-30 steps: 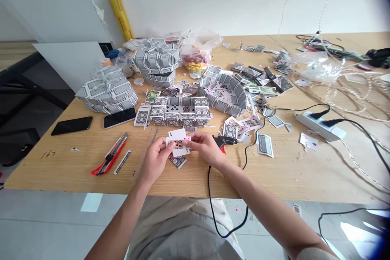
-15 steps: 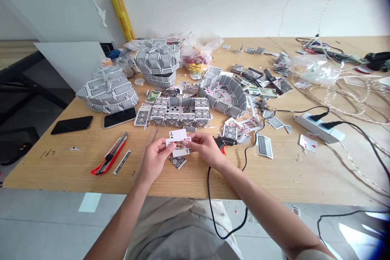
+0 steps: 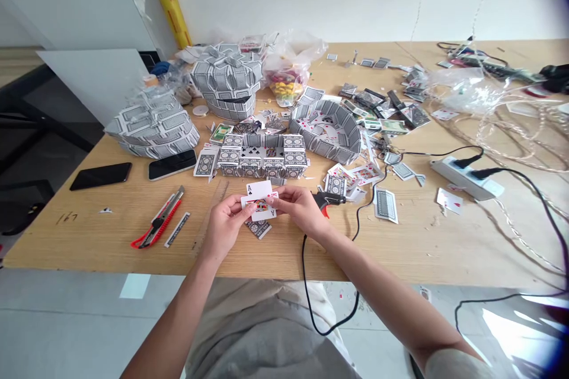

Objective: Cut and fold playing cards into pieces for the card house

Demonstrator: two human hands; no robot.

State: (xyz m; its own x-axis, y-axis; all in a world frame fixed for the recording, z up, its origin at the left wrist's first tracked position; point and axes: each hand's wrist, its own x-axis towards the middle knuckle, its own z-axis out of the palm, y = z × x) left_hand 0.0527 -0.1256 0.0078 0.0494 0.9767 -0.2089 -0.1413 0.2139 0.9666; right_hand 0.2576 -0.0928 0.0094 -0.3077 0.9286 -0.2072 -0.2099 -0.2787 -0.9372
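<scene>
My left hand (image 3: 226, 218) and my right hand (image 3: 299, 208) pinch a crossed pair of playing cards (image 3: 259, 204) between them, above the table. An ace of clubs stands upright behind, and a face card lies crosswise over it. Below the cards, a patterned card (image 3: 259, 229) rests on the wood, partly hidden. Just beyond my hands is an open box built from folded cards (image 3: 262, 167). Beside my right hand lies a black hot glue gun (image 3: 329, 200) with a red trigger. A clear ruler (image 3: 210, 216) is left of my left hand.
Left are a red utility knife (image 3: 159, 220), a card strip (image 3: 177, 230) and two phones (image 3: 172, 164). Behind stand a lidded card box (image 3: 153, 127), another taller box (image 3: 226, 80) and an open card tray (image 3: 326, 133). Right is a power strip (image 3: 466, 178) with cords.
The camera view has shifted slightly, so the scene sits a little higher in the picture. Both hands keep the same hold on the crossed cards.
</scene>
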